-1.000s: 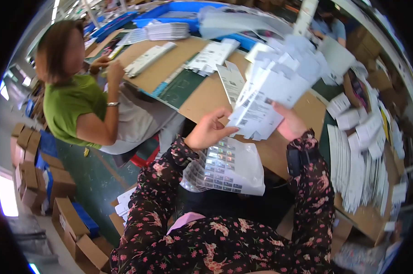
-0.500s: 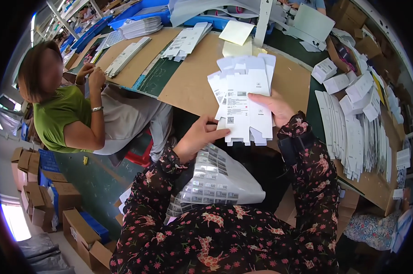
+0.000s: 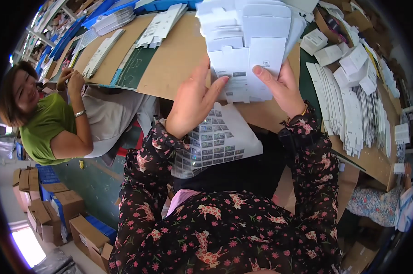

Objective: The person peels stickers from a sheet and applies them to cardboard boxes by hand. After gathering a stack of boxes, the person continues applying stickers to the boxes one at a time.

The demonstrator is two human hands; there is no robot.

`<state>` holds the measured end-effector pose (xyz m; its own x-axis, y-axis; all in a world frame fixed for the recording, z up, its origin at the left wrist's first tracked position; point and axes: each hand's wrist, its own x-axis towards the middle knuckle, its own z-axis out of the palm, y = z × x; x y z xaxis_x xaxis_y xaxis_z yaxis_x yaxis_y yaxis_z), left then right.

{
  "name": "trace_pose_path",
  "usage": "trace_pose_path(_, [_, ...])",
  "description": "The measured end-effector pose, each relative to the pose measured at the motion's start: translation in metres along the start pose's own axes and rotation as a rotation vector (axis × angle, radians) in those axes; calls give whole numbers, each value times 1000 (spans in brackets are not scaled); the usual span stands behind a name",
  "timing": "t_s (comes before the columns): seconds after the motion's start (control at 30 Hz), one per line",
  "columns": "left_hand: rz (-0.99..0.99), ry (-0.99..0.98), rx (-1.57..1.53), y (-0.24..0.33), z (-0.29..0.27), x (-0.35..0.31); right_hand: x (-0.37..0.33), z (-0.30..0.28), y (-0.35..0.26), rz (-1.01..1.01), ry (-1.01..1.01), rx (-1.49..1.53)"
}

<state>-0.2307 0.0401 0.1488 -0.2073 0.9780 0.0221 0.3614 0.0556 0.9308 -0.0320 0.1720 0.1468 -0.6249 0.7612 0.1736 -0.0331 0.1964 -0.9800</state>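
Carton blanks: a fanned stack of flat white blanks [image 3: 261, 50], held up over the near edge of the desk [image 3: 170, 64], printed panels toward the wearer.
Left hand: this hand [image 3: 190, 102] grasps the stack's lower left side, thumb pressed on the front.
Right hand: this hand [image 3: 286, 91] grasps the lower right side, thumb on the front panel.
Sticker sheet: a sheet of silvery labels [image 3: 215, 137] lies across the lap, below the desk's near edge, beneath the left wrist.
Right-hand table: flat white cartons [image 3: 361, 121] stand packed in rows near its left edge; formed white boxes [image 3: 352, 59] are heaped beyond them.
Containers: a cardboard box [image 3: 322, 20] past the heap holds dark and pinkish items, too small to tell. An open shipping carton [image 3: 88, 230] sits on the floor at lower left, a blue panel [image 3: 100, 227] along its side.
Neighbour: a person in green [image 3: 47, 125] sits at the desk's left, hands together over the near edge.
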Motion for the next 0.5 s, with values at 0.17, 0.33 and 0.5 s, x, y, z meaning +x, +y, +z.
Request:
trace_pose_path(0.17, [79,-32,256,-35,36,-9,-24,-8,36,-40,-8,-42])
trace_pose_path(0.33, [100,-46,350,-57,52,-14,-39,-17,54,99,-106,-40])
trace_pose_path(0.5, [58,-95,46,-59,51,-10,-40,-22,60,148,9,-39])
